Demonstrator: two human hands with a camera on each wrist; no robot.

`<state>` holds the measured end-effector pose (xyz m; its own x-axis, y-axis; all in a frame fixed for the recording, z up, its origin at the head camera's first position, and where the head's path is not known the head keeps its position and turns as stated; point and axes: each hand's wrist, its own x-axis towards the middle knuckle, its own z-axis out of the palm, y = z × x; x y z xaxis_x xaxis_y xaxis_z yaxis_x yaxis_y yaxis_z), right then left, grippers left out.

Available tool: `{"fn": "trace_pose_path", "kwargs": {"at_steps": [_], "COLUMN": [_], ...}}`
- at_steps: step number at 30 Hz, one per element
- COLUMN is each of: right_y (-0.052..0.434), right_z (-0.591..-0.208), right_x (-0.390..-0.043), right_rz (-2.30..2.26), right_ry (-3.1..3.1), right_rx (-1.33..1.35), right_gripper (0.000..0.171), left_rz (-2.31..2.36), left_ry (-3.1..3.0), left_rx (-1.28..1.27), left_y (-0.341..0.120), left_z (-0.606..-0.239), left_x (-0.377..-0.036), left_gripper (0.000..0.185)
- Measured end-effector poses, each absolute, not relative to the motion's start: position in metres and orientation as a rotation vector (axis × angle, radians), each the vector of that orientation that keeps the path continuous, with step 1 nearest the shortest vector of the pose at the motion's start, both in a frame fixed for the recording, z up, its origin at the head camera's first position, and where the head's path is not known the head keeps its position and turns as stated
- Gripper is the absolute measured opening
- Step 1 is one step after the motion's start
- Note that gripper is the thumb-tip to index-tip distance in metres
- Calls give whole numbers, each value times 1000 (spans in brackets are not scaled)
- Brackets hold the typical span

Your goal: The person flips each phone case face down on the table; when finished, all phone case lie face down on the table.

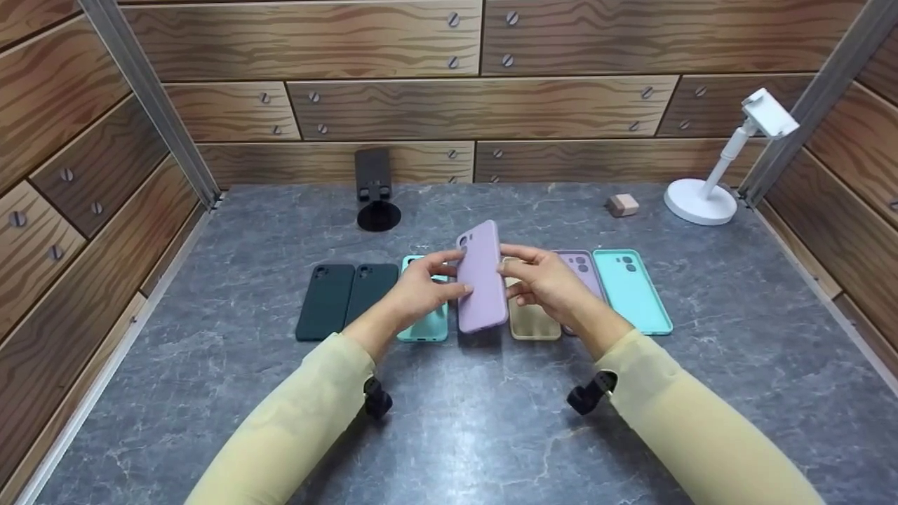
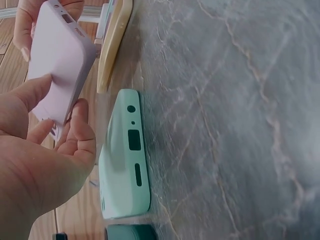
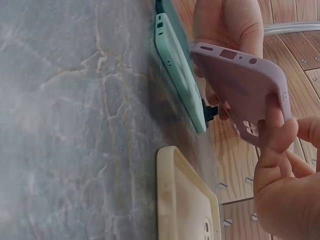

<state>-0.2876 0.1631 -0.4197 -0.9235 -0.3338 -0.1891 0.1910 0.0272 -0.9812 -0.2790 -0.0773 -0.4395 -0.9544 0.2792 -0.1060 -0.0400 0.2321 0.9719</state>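
A lilac phone case [image 1: 481,278] is held up above the table, tilted, between both hands. My left hand [image 1: 421,291] grips its left edge with thumb and fingers; in the left wrist view the lilac case [image 2: 57,65] sits between thumb and fingertips. My right hand [image 1: 544,278] pinches its right edge; the right wrist view shows the lilac case [image 3: 245,95] with its camera cutout by my fingers [image 3: 272,135]. Under the hands lie a mint case [image 1: 426,324] and a beige case [image 1: 532,321].
In a row on the grey marble table [image 1: 449,428] lie two dark green cases [image 1: 326,300] [image 1: 370,289], another lilac case [image 1: 584,272] and a turquoise case [image 1: 631,289]. A black stand [image 1: 376,189], a small wooden block [image 1: 623,205] and a white phone holder [image 1: 722,168] stand near the wooden back wall.
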Motion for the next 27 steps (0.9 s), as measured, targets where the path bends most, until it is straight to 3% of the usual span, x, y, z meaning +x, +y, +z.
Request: {"fn": "trace_pose_path", "kwargs": {"at_steps": [19,27], "right_y": [166,167], "right_z": [-435,-440], "right_x": [-293,-295], "right_rz": [-1685,-1639], "right_ry": [2318,2359], "right_rx": [-231,-205], "right_gripper": [52,58], "left_rz": [1689,1688], "left_ry": [2367,2358], "left_rx": [251,255], "left_y": [-83,-83], "left_z": [-443,-445], "left_x": [-279,-278], "left_gripper": [62,63]}}
